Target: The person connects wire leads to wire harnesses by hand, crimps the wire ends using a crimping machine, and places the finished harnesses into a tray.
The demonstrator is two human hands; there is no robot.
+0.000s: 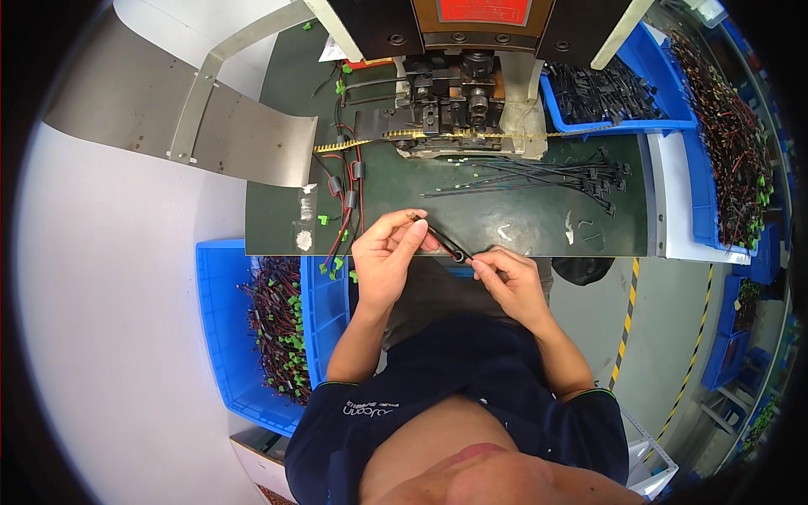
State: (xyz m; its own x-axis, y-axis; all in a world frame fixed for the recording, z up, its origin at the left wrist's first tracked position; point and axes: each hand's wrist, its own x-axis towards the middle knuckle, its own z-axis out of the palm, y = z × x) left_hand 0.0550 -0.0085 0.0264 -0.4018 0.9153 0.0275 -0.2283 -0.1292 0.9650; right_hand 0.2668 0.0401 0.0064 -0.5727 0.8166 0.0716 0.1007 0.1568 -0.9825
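My left hand (389, 255) pinches one end of a short black cable (444, 241) between thumb and fingers, just off the front edge of the dark green bench top (471, 223). At the cable's other end, where a small loop or ring shows, the fingertips of my right hand (510, 283) are closed on it. The ends inside my fingers are hidden. Beyond my hands, a bundle of black cables with black connectors (539, 178) lies on the bench, in front of a press machine (459, 105). A yellowish terminal strip (353, 145) runs through the machine's tooling.
Red-and-black wires with grey cylinders and green connectors (349, 198) lie at the bench's left. A blue bin (220, 337) of similar wires stands lower left. At right are a blue bin of black parts (606, 93) and another piled with wires (728, 143). A curved metal sheet (244, 139) reaches over from the left.
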